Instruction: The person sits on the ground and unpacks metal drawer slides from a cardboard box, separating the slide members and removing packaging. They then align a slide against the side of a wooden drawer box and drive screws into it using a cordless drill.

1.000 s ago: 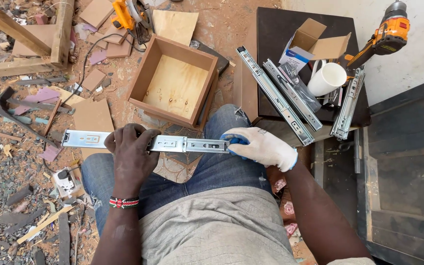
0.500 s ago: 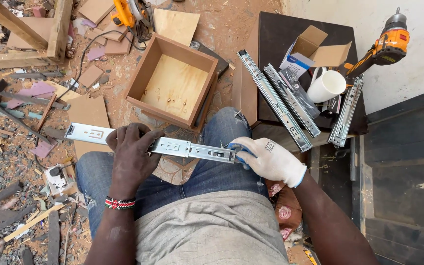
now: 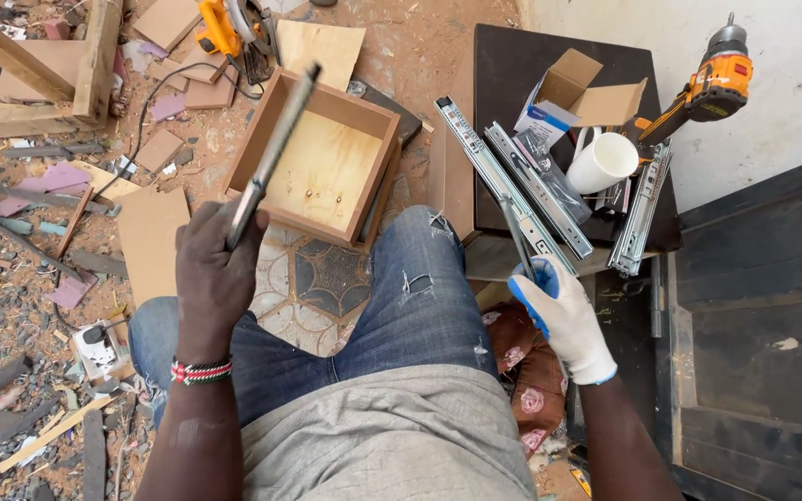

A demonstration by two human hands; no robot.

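L hand [image 3: 211, 278], bare, centre-left of frame, clenched on a metal slide rail [image 3: 271, 153] tilted up over the wooden drawer box [image 3: 322, 167]. R hand [image 3: 559, 311], white glove, centre-right, grips a thinner rail piece [image 3: 519, 237] by the dark table [image 3: 512, 74].

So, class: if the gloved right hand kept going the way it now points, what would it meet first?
Probably the metal drawer slides on the dark table; the right hand already grips a thin rail aimed at them, though depth is unclear.
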